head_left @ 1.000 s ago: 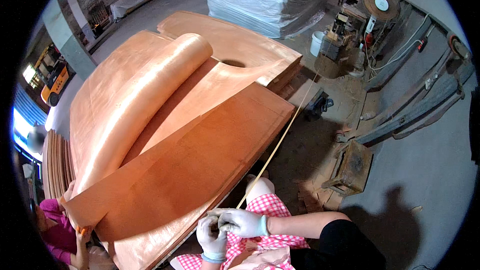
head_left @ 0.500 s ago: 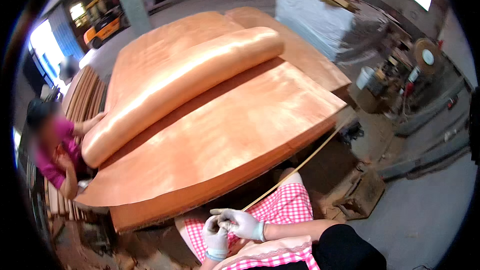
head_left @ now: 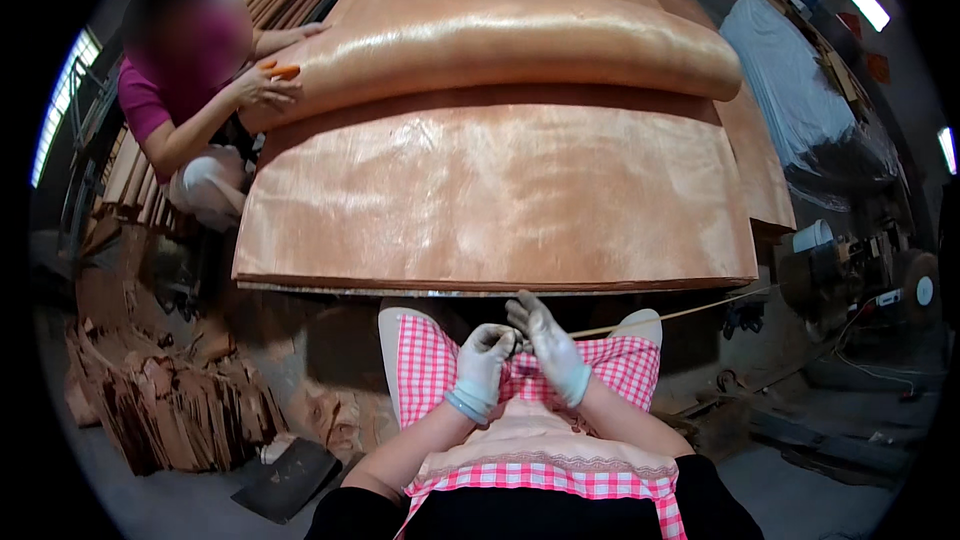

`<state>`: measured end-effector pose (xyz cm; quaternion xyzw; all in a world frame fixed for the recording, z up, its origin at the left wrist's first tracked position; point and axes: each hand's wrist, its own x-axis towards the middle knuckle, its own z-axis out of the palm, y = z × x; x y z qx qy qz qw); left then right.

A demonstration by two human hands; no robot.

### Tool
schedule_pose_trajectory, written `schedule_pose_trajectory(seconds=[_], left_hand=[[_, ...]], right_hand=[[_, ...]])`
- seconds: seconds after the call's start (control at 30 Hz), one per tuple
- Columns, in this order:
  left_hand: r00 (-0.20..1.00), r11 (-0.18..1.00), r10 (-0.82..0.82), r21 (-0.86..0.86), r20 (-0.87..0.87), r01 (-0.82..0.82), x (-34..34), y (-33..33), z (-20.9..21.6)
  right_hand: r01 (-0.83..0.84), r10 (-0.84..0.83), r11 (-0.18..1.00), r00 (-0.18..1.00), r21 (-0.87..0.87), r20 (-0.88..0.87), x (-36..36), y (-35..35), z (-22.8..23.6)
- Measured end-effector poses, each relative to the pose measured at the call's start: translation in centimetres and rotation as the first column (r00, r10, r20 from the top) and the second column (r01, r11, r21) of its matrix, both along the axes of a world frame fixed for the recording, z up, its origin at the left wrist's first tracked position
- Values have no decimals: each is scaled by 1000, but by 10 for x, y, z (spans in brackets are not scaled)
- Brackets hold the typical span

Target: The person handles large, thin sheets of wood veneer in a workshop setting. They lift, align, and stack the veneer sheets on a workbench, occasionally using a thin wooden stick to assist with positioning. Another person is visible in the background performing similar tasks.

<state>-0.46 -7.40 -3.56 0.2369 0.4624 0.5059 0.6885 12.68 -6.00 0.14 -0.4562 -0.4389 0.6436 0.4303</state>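
My left hand (head_left: 486, 360), in a whitish work glove, is closed above my lap, its fingertips pinched together. Whatever lies between them is too small and dark to make out. Right beside it is my gloved right hand (head_left: 550, 342), fingers stretched out and pointing away from me. A long thin yellowish strip (head_left: 660, 318) runs from behind the right hand out to the right; its near end is hidden. Just beyond my hands lies a stack of reddish-brown wood veneer sheets (head_left: 500, 190), with a large veneer roll (head_left: 520, 48) across it.
At the far left a co-worker in a magenta shirt (head_left: 150, 100) has one hand on the roll and an orange object (head_left: 284, 71) at the other. Torn veneer scraps (head_left: 180, 400) lie at lower left. A plastic-covered stack (head_left: 790, 70) and a white bucket (head_left: 812, 236) are on the right.
My view has turned to face the stack squarely. My right hand's fingers have straightened from their curl over the left hand. The co-worker's lower hand has come up to the roll.
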Motion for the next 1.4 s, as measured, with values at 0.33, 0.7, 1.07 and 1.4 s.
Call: schedule_pose_trajectory(seconds=[0.33,0.7,1.07,1.4], left_hand=[[937,938,345,-55,44,-343,-37,32,-10],[513,616,788,404,-340,-677,-284,107,-27],[-181,632,424,433,-888,-643,-429,146,-53],[-280,733,192,327,-941,-597,-434,145,-26]], right_hand=[[-379,86,920,438,97,895,32,49,51],[-124,91,992,454,-38,886,190,72,22],[-151,90,988,327,-42,941,155,90,31],[-164,105,985,356,-48,929,147,93,34]])
